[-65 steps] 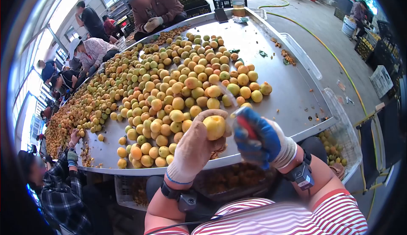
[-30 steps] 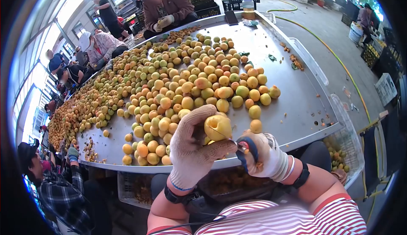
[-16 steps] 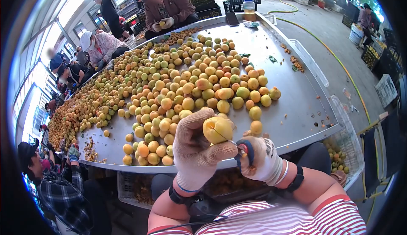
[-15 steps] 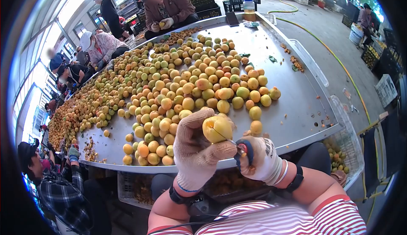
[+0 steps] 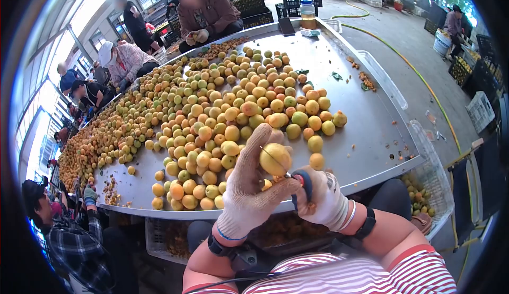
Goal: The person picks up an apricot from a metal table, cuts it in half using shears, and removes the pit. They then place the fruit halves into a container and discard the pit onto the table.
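My left hand (image 5: 246, 188), in a knitted work glove with a white cuff, is closed around a yellow apricot (image 5: 275, 159), its index finger stretched up along the fruit's left side. A thin dark cut line runs slantwise over the apricot's upper left. In my right hand (image 5: 324, 196), also gloved, is a small knife (image 5: 305, 181) with a red and dark blue handle. The knife's blade meets the lower side of the apricot, close to my left thumb. Just beyond both hands lies a broad heap of apricots (image 5: 231, 132).
The fruit covers much of a metal table (image 5: 366, 135) with raised edges. A jar (image 5: 307, 14) and a dark phone (image 5: 286, 27) are at its far end. Crates (image 5: 432, 182) of fruit sit below the rim. Co-workers (image 5: 207, 7) sit along the far and left sides.
The apricot has turned and shifted slightly right and down in my left hand, whose index finger is now straighter. My right hand keeps hold of the knife beside it.
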Demonstrator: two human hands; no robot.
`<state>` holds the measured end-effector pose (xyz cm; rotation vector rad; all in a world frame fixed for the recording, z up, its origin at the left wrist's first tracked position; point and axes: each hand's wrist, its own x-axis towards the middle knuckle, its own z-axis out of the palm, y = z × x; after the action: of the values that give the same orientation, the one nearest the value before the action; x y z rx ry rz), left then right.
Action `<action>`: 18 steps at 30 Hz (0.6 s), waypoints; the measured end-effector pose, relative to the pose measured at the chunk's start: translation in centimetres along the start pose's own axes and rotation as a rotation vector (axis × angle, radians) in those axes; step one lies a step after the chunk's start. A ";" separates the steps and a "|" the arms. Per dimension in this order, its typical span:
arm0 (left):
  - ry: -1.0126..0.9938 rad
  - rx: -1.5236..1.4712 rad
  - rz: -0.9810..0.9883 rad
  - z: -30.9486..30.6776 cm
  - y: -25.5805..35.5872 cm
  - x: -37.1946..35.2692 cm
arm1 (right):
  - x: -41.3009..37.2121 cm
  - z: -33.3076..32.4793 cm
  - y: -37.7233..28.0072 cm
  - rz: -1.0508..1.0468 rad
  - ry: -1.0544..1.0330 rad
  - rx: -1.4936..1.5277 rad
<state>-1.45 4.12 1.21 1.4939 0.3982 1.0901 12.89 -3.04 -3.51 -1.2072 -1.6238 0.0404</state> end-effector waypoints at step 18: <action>0.117 -0.250 -0.181 -0.6 -0.4 0.3 | -0.2 1.0 0.3 0.016 -0.018 -0.070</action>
<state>-1.64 4.79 0.92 1.1549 0.4517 1.0438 12.29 -2.50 -4.24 -1.2773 -1.6430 0.0047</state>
